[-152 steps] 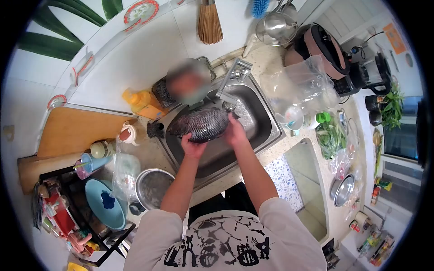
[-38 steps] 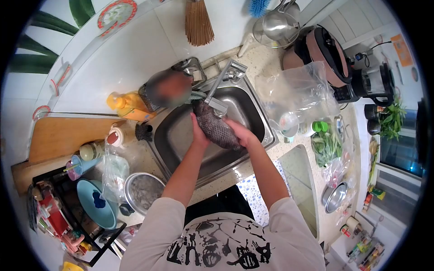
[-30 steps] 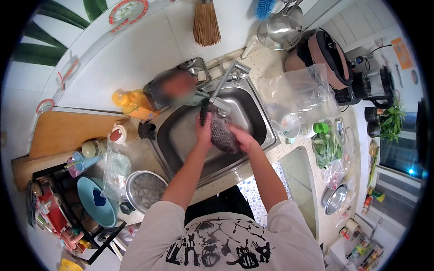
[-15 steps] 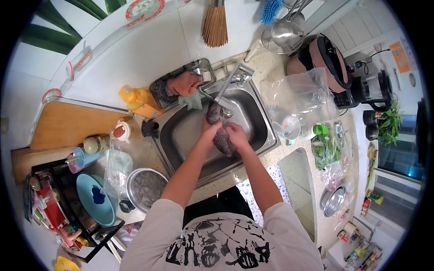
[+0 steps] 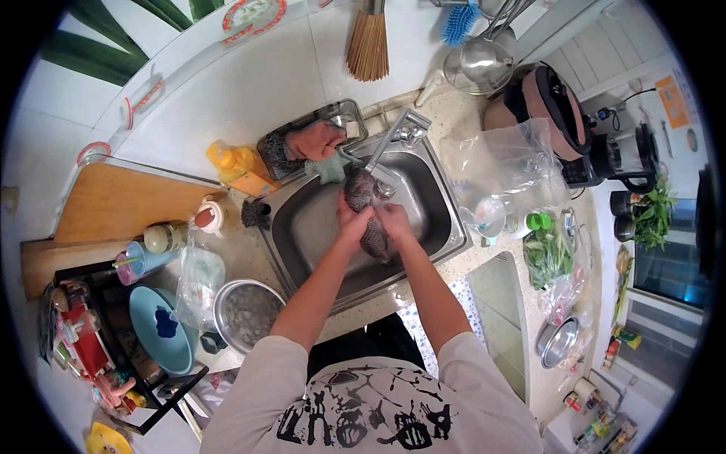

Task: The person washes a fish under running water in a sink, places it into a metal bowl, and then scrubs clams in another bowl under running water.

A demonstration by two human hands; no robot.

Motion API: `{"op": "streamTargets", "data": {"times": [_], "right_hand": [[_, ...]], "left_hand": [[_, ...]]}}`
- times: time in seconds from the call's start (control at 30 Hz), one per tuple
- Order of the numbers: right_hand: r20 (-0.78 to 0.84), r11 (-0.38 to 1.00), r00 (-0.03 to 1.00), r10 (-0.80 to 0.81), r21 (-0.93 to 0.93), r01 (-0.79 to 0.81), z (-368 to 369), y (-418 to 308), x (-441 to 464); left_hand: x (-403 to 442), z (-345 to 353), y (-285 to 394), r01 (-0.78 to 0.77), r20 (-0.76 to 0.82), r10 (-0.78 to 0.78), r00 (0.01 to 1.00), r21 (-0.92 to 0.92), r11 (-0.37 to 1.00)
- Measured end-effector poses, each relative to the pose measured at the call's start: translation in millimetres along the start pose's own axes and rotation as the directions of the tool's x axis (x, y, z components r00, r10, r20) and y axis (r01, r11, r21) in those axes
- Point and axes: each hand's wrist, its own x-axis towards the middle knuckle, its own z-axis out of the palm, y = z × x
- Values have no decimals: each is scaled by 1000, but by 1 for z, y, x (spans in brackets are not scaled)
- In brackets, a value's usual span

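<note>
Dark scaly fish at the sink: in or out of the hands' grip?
In the grip: the left hand and right hand both clasp the dark scaly fish over the steel sink.

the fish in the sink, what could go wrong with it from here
The fish looks wet and is held only by the left hand and right hand, so it could slip into the sink. Its upper end is close under the faucet, so it might knock the metal or splash water onto the counter.
</note>
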Motion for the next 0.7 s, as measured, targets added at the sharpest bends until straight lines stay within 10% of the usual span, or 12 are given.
{"op": "streamTargets", "data": {"times": [0.4,0.5,0.7], "right_hand": [[309,817,946,94,520,-251,-4,15,-25],[466,494,872,-149,799,-343,-4,65,-15],[357,506,931,-74,818,-273,7,-3,-41]], "left_hand": [[-28,7,25,-197,-31,322,946,736,648],[-35,7,37,-221,14,345,938,793,567],[-43,13,50,-190,12,363,932,868,459]]}}
